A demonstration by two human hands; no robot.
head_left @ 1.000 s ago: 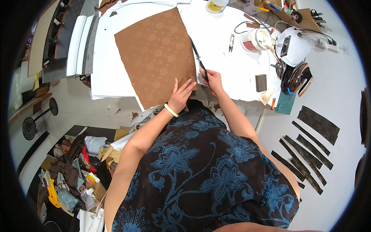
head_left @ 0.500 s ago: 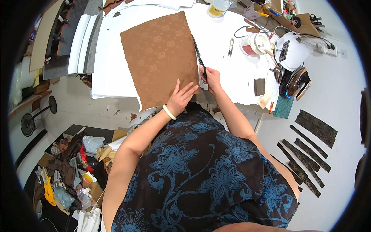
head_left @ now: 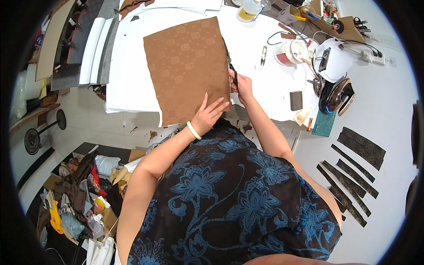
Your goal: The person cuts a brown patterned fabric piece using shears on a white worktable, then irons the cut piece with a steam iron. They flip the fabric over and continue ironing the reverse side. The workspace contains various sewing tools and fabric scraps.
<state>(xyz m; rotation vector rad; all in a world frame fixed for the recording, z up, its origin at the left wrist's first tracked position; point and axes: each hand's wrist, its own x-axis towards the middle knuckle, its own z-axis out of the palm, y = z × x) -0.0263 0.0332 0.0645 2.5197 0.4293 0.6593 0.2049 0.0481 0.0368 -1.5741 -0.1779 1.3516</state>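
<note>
In the head view, the brown patterned sheet [head_left: 187,66] lies on the white work surface [head_left: 126,75], its long axis running away from the person, far end leaning slightly left; the left hand [head_left: 208,117] rests flat on the sheet's near right corner, fingers spread, gripping nothing; the right hand [head_left: 242,87], just beside the sheet's right edge, is closed around the handles of the dark scissors [head_left: 232,66]; their blades point away along that edge; a white tub [head_left: 285,55] and a dark block [head_left: 296,101] stand right of the sheet.
</note>
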